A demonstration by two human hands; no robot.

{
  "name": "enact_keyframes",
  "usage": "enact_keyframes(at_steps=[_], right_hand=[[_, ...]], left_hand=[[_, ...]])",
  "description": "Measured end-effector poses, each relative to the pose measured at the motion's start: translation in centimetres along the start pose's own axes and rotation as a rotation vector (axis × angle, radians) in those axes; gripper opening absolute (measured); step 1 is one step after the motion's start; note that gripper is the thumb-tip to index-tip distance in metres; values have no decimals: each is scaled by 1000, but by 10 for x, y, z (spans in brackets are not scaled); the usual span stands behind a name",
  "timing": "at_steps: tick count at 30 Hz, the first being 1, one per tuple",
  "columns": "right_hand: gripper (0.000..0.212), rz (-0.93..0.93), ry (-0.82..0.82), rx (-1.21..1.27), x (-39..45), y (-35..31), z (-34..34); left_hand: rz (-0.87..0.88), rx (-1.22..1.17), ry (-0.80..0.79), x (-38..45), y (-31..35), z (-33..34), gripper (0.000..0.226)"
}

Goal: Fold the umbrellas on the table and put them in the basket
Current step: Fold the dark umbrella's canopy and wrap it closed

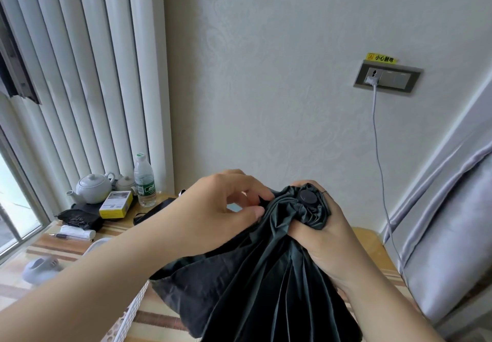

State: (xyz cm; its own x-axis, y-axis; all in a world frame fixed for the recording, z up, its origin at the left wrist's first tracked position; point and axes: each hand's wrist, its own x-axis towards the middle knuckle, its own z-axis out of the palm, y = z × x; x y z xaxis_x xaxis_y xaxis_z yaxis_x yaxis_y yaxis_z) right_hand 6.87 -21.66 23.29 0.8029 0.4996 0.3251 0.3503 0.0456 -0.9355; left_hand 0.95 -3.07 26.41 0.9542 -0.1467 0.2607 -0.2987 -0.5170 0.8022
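Dark-green umbrella [266, 275] held over the bench [61, 246], tip cap up. Right hand [323, 238] grips the canopy top; left hand [226, 208] pinches a fold beside it. Basket [133, 312] rim lower left. Step: gather pleats evenly w/ left, keep top clamped, wrap tight.

The umbrella [266, 275] is dark cloth with a soft satin sheen, pleated, and capped by a matt black plastic disc [308, 196]. The tabletop [370, 246] is glossy wood with striped grain; the basket [133, 312] is white perforated plastic. The teapot [91, 188] is smooth glazed white ceramic, the bottle [144, 182] clear plastic, the box [116, 205] printed card.
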Motion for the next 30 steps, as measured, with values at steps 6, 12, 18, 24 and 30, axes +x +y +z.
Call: enact_keyframes(at_steps=[6, 12, 18, 24, 30], right_hand=[[22, -10, -4, 25, 1, 4, -4], [25, -14, -12, 7, 1, 4, -3], [18, 0, -40, -1, 2, 1, -3], [20, -10, -95, -46, 1, -3, 2], [29, -8, -49, -55, 1, 1, 4]], left_hand=[[-10, -152, -67, -3, -10, -4, 28], [21, -7, -107, -1, -8, -3, 5], [-80, -32, 43, 9, -5, -5, 7], [-6, 141, 138, 11, 3, 3, 24], [118, 257, 167, 7, 8, 15, 18]])
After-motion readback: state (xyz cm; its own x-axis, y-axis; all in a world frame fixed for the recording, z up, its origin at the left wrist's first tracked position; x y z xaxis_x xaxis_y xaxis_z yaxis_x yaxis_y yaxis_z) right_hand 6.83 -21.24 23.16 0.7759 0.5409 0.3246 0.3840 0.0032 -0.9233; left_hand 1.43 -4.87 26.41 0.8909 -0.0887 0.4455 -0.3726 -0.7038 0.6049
